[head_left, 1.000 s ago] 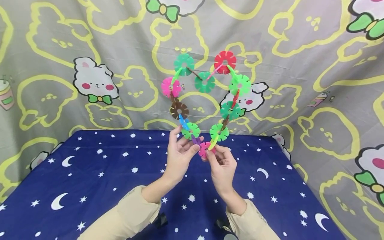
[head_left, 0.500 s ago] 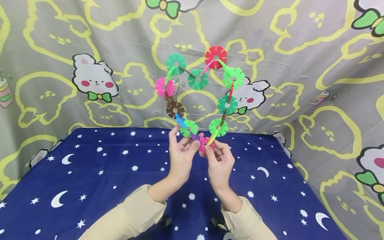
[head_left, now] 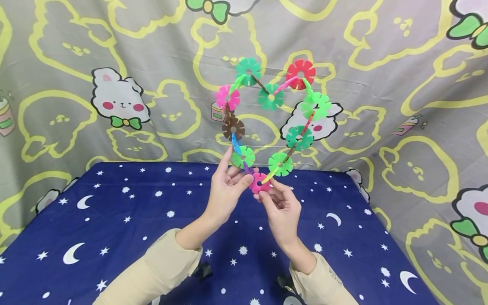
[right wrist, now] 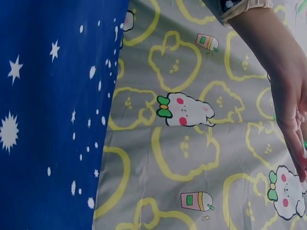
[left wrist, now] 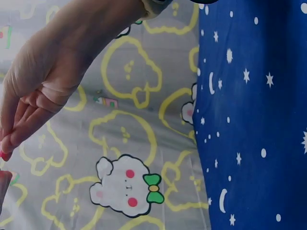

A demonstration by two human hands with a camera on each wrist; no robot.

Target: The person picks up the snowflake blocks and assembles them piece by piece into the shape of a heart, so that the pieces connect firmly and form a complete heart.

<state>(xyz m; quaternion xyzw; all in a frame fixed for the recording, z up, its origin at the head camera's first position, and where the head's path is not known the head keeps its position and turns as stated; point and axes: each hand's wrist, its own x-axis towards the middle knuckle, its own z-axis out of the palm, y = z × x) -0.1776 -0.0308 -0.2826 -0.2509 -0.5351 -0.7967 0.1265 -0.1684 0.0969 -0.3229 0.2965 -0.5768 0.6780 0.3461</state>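
A heart-shaped loop of notched plastic snowflake discs [head_left: 302, 67] is held up above the table in the head view, its point downward. Green, red, pink, brown, blue, purple and yellow discs are slotted edge to edge in it. At its bottom tip sits a pink disc [head_left: 256, 189]. My left hand [head_left: 224, 192] pinches the loop's lower left by the purple disc, the index finger stretched up toward the blue disc [head_left: 236, 145]. From the right, my right hand [head_left: 283, 212] pinches the pink disc between thumb and fingers. Both wrist views show the hands, with the loop mostly out of frame.
A dark blue cloth [head_left: 152, 237] with white stars and moons covers the table. Behind and at the sides hangs a grey curtain [head_left: 164, 51] with yellow outlines and rabbit prints. Small black objects [head_left: 206, 270] show under the sleeves.
The loop first swung left, then swung back right, and its top now leans further right and a little higher. Both hands keep their grip at the bottom tip.
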